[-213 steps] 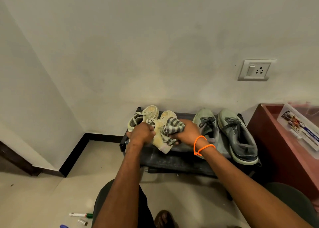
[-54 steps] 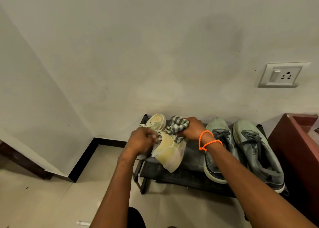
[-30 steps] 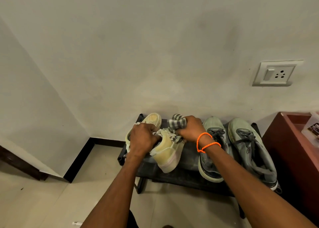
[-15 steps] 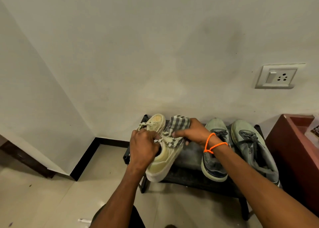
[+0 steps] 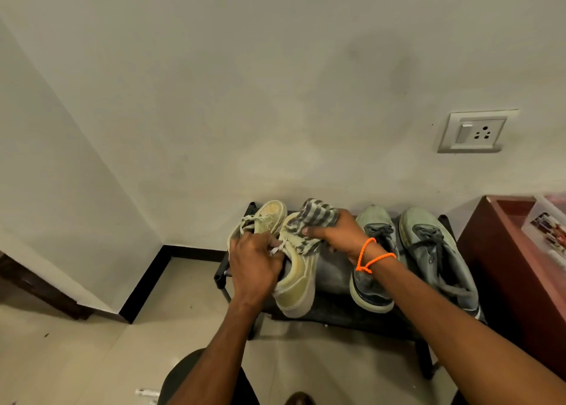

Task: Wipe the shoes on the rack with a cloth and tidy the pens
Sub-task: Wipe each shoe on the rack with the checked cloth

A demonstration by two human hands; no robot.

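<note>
The left hand [image 5: 254, 266] gripped a yellow shoe [image 5: 298, 285] at the rack's [image 5: 333, 315] left end while the right hand [image 5: 332, 234] pinched the cloth [image 5: 315, 217] on it; grey shoes [image 5: 373, 251] and pens probably waited.

A: Walls [image 5: 275, 82] plain off-white, meeting in a corner at left; black skirting [image 5: 144, 282] along the base; socket plate [image 5: 473, 132] at right.
B: Noted; floor [image 5: 92, 358] pale glossy tile; reddish-brown cabinet [image 5: 502, 269] at right edge.
</note>
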